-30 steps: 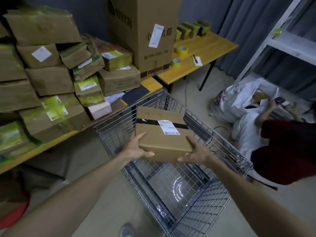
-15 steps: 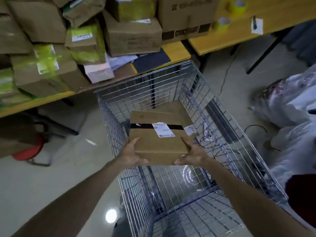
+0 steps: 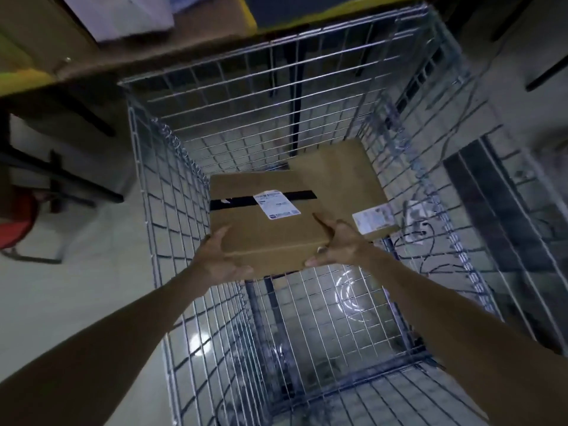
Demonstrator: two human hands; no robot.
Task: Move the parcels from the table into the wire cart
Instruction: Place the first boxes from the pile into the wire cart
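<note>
A flat brown cardboard parcel (image 3: 264, 222) with a black tape strip and a white label is held inside the wire cart (image 3: 159, 167), low between its walls. My left hand (image 3: 219, 259) grips its near left corner, thumb on the top face and fingers under it. My right hand (image 3: 339, 244) grips the near right corner the same way. A second brown parcel (image 3: 341, 176) with a white label lies on the cart floor behind and to the right, partly hidden by the held one.
The yellow-edged table (image 3: 190, 44) with parcels runs across the top, right behind the cart's far wall. A red stool (image 3: 15, 222) and dark table legs stand at left. A cable and a dark floor strip lie right of the cart.
The held parcel has gone down from above the rim deep into the cart. My view has tilted down, so the table stacks have slid out of the top of the frame.
</note>
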